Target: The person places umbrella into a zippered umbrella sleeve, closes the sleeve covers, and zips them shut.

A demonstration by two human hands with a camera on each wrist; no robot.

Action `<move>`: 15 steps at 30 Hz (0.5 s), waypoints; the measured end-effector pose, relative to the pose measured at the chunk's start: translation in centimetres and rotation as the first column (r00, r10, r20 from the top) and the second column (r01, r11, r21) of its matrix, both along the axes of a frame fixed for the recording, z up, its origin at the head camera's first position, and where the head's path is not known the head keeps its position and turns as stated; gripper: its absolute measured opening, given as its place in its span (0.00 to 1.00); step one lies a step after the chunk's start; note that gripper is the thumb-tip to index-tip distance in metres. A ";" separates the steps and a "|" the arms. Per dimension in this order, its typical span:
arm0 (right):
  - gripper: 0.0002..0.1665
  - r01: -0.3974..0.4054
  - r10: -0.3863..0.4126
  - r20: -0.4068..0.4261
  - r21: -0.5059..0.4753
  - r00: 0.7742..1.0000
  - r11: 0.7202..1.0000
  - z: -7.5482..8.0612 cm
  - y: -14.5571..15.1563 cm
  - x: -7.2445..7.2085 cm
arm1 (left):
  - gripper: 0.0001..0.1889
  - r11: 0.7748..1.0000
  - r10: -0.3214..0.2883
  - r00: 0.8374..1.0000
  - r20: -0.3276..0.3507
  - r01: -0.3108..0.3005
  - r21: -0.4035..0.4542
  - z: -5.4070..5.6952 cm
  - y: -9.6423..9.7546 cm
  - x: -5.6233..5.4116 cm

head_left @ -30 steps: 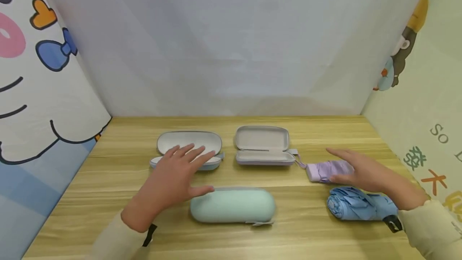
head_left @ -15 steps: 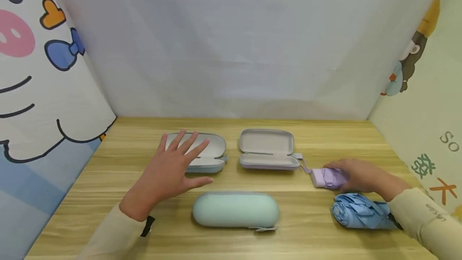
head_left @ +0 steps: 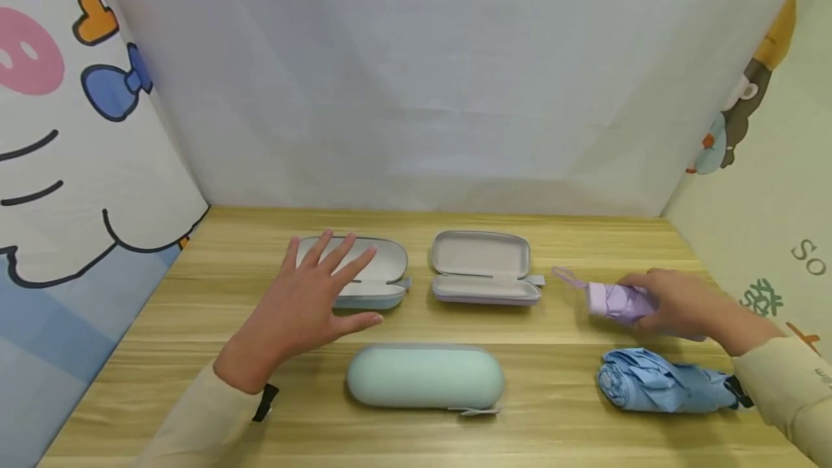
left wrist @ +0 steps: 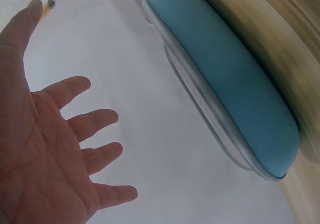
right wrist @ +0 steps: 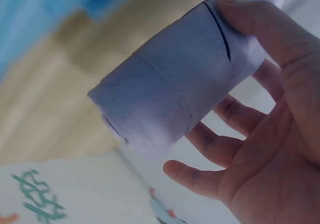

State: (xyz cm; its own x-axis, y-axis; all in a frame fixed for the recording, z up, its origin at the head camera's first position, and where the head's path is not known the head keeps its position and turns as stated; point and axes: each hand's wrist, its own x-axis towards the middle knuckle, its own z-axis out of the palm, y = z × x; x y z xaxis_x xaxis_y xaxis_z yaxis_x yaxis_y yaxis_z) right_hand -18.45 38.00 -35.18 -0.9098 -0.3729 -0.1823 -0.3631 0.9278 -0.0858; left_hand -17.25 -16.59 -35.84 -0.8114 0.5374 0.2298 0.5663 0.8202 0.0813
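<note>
My right hand (head_left: pixel 682 302) grips a folded purple umbrella (head_left: pixel 620 303), thumb on one side and fingers on the other; its wrist loop trails to the left. In the right wrist view the purple umbrella (right wrist: pixel 165 73) is tilted above the table. Below it on the table lies a folded blue umbrella (head_left: pixel 663 381) with a black strap end. My left hand (head_left: pixel 295 316), fingers spread and holding nothing, partly covers an open blue hard case (head_left: pixel 370 300). The left wrist view has the blue case (left wrist: pixel 230 78) beyond the bare palm.
An open purple case (head_left: pixel 484 291) with a grey lining stands at the back middle. Nearer the front lies a closed mint case (head_left: pixel 425 378) with a small tab. Printed cloth walls enclose the wooden table (head_left: pixel 539 432) at the back and sides.
My right hand has come down onto the purple umbrella, taken hold of it and drawn it right, its loop now away from the purple case. The left hand has shifted slightly, fingers still spread.
</note>
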 end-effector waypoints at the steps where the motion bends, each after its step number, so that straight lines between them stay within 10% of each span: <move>1: 0.37 0.000 0.001 -0.014 0.012 1.000 1.000 0.6 -0.2 -0.1 | 0.48 1.000 0.000 1.000 -0.001 0.000 0.000 0.1 0.0 0.0; 15: 0.31 -0.117 0.117 0.035 -0.004 0.992 0.993 5.3 -9.1 -2.3 | 0.48 1.000 -0.001 1.000 -0.024 0.002 0.025 -0.2 -0.8 0.3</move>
State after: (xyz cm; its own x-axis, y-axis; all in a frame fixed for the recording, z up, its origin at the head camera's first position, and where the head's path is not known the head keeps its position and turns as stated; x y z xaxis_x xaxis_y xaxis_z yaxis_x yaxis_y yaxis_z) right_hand -20.78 28.91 -29.90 -0.8527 -0.4770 -0.2130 -0.4661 0.8788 -0.1023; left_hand -16.91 -17.39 -36.07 -0.8044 0.5326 0.2630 0.5698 0.8171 0.0880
